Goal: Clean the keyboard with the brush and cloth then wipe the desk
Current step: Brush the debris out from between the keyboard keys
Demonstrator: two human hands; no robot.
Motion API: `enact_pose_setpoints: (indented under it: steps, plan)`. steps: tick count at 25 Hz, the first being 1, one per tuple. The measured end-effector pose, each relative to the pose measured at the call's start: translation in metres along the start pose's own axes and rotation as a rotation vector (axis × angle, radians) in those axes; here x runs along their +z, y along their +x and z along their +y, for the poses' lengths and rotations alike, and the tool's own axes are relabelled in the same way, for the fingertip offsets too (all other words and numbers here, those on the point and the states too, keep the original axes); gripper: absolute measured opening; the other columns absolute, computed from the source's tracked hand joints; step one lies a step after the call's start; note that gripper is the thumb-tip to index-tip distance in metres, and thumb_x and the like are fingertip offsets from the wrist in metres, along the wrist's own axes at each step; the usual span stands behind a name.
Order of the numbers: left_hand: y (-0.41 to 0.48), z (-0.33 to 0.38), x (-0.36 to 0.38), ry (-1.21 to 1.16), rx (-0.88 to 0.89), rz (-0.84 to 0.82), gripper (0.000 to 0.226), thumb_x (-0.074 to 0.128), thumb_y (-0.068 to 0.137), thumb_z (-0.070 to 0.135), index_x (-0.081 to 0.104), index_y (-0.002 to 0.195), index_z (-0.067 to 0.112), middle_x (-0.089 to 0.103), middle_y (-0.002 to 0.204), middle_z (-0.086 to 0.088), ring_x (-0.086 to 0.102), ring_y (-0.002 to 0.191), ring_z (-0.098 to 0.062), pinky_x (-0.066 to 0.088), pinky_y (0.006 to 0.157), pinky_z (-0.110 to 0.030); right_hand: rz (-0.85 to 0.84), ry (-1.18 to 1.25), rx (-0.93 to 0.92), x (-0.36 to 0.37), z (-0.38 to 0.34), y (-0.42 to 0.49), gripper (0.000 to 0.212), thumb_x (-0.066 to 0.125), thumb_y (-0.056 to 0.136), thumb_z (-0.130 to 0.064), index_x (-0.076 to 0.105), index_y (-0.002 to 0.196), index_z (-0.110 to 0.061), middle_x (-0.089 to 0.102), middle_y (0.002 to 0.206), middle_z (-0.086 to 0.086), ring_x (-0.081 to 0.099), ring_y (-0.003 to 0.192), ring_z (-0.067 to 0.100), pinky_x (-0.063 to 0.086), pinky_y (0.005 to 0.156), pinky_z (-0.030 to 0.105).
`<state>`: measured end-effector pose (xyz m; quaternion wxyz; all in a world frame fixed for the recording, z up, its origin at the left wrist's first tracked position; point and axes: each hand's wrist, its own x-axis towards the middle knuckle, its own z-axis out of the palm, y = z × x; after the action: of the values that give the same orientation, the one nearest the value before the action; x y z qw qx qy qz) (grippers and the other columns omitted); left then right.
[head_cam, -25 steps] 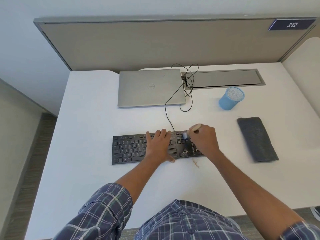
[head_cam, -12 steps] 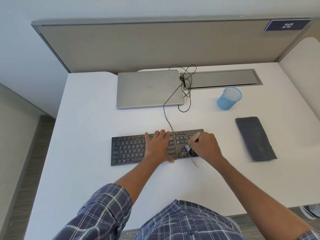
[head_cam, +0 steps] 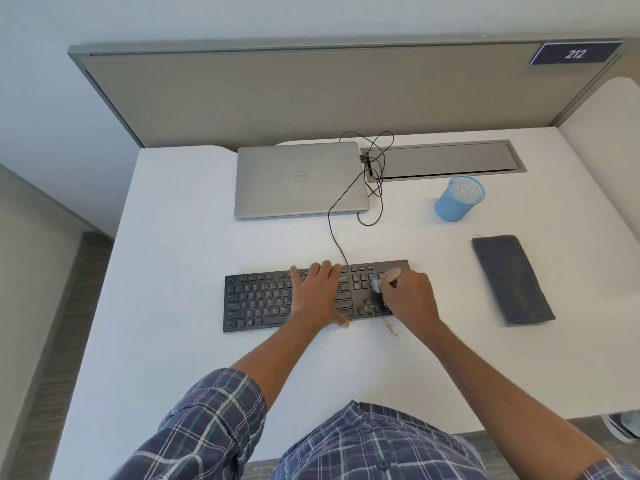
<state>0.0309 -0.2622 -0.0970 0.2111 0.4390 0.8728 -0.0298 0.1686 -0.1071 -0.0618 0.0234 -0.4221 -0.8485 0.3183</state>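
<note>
Since half a second ago the brush [head_cam: 389,275] has slid its pale bristles from the lower key rows up towards the far rows, while the left hand [head_cam: 317,296] has stayed where it was.

Nearest the camera is a blue plaid shirt [head_cam: 363,445] with rolled sleeves, both forearms reaching out over the white surface [head_cam: 173,271]. Just past the near edge of the black keyboard [head_cam: 259,299], a small brownish smear of debris [head_cam: 391,329] lies on the surface, and more specks [head_cam: 372,308] sit on the keys at the right end.

The left hand lies flat on the middle of the keyboard – fingers straight and released, gripping nothing, thumb over the near edge. The right hand [head_cam: 410,299] is at the keyboard's right end, its fingers curled round the brush's wooden handle, bristles down on the keys there.

Well to the right, a folded grey cloth [head_cam: 512,278] lies on the surface, untouched. A thin black cable [head_cam: 334,233] runs from the keyboard's far edge to a closed silver Dell laptop [head_cam: 298,178]. Right of the laptop stands a blue mesh pen cup [head_cam: 457,199], and behind it sits a grey cable-tray lid [head_cam: 443,161]. Farthest back – a beige partition [head_cam: 311,95] with a sign [head_cam: 575,53] reading 212.
</note>
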Motion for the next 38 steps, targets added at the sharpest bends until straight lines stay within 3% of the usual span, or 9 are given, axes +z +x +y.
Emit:
enact_pose_setpoints:
  steps: [5, 9, 12, 19, 21, 29, 32, 35, 38]
  plan:
    - [0.001, -0.001, 0.001, -0.003, 0.003, 0.004, 0.135, 0.087, 0.062, 0.08, 0.021, 0.165, 0.023, 0.032, 0.161, 0.002, 0.031, 0.153, -0.026, 0.017, 0.125, -0.075, -0.107, -0.014, 0.006, -0.008, 0.009, -0.014, 0.025, 0.063, 0.09, -0.015, 0.075, 0.073, -0.027, 0.074, 0.08, -0.017, 0.065, 0.066, 0.01, 0.049, 0.059, 0.025]
    - [0.002, 0.0, 0.001, 0.001, 0.002, -0.004, 0.136, 0.086, 0.062, 0.08, 0.02, 0.166, 0.023, 0.031, 0.162, 0.001, 0.03, 0.153, -0.027, 0.017, 0.125, -0.075, -0.03, 0.074, -0.036, -0.015, -0.001, 0.003, 0.013, 0.074, 0.092, -0.025, 0.079, 0.08, -0.028, 0.078, 0.09, -0.013, 0.07, 0.082, 0.013, 0.056, 0.075, 0.031]
    - [0.001, 0.0, 0.001, 0.006, 0.002, -0.009, 0.136, 0.086, 0.062, 0.08, 0.02, 0.166, 0.022, 0.03, 0.162, 0.001, 0.03, 0.153, -0.027, 0.017, 0.125, -0.075, -0.072, 0.126, -0.075, -0.014, -0.009, 0.011, 0.014, 0.079, 0.093, -0.03, 0.08, 0.079, -0.028, 0.077, 0.086, -0.013, 0.069, 0.08, 0.009, 0.051, 0.071, 0.022]
    - [0.0, 0.001, 0.0, 0.013, 0.004, 0.002, 0.136, 0.086, 0.062, 0.081, 0.022, 0.165, 0.022, 0.032, 0.161, 0.002, 0.032, 0.152, -0.026, 0.018, 0.124, -0.074, -0.207, 0.044, -0.098, -0.013, 0.016, -0.012, 0.021, 0.075, 0.093, -0.004, 0.082, 0.086, -0.023, 0.069, 0.083, -0.021, 0.064, 0.081, -0.002, 0.05, 0.071, 0.026]
    - [-0.001, 0.001, -0.002, 0.011, 0.008, -0.001, 0.135, 0.086, 0.062, 0.081, 0.022, 0.165, 0.022, 0.032, 0.161, 0.001, 0.032, 0.152, -0.026, 0.018, 0.124, -0.074, -0.229, -0.006, -0.104, -0.015, 0.022, -0.013, 0.025, 0.072, 0.091, -0.001, 0.081, 0.084, -0.024, 0.069, 0.082, -0.022, 0.063, 0.079, -0.004, 0.046, 0.068, 0.019]
    - [-0.002, 0.003, -0.003, 0.019, 0.003, 0.002, 0.134, 0.085, 0.062, 0.081, 0.022, 0.165, 0.022, 0.032, 0.161, 0.001, 0.032, 0.151, -0.026, 0.019, 0.124, -0.073, -0.148, 0.107, -0.104, -0.017, -0.002, 0.004, 0.016, 0.09, 0.085, -0.022, 0.079, 0.074, -0.025, 0.076, 0.08, -0.01, 0.068, 0.075, 0.008, 0.052, 0.067, 0.025]
    - [-0.003, 0.003, -0.004, 0.021, 0.004, 0.005, 0.135, 0.085, 0.063, 0.081, 0.022, 0.166, 0.022, 0.032, 0.161, 0.002, 0.032, 0.151, -0.026, 0.02, 0.124, -0.073, -0.184, 0.058, -0.098, -0.008, 0.0, 0.0, 0.016, 0.085, 0.087, -0.014, 0.078, 0.078, -0.025, 0.074, 0.087, -0.013, 0.068, 0.087, 0.014, 0.057, 0.077, 0.031]
    - [-0.003, 0.003, -0.004, 0.019, 0.003, -0.002, 0.135, 0.085, 0.063, 0.081, 0.021, 0.166, 0.022, 0.031, 0.162, 0.001, 0.031, 0.153, -0.026, 0.019, 0.125, -0.073, -0.21, 0.043, -0.089, -0.015, 0.012, -0.004, 0.012, 0.08, 0.089, -0.008, 0.082, 0.082, -0.017, 0.07, 0.08, -0.018, 0.066, 0.079, 0.01, 0.048, 0.067, 0.019]
    - [-0.002, 0.002, -0.004, 0.017, 0.004, 0.001, 0.135, 0.085, 0.063, 0.081, 0.022, 0.166, 0.022, 0.032, 0.162, 0.002, 0.032, 0.152, -0.026, 0.02, 0.125, -0.073, -0.193, 0.035, -0.061, -0.018, 0.023, -0.012, 0.013, 0.081, 0.089, -0.01, 0.082, 0.082, -0.021, 0.074, 0.083, -0.012, 0.069, 0.076, 0.015, 0.056, 0.07, 0.032]
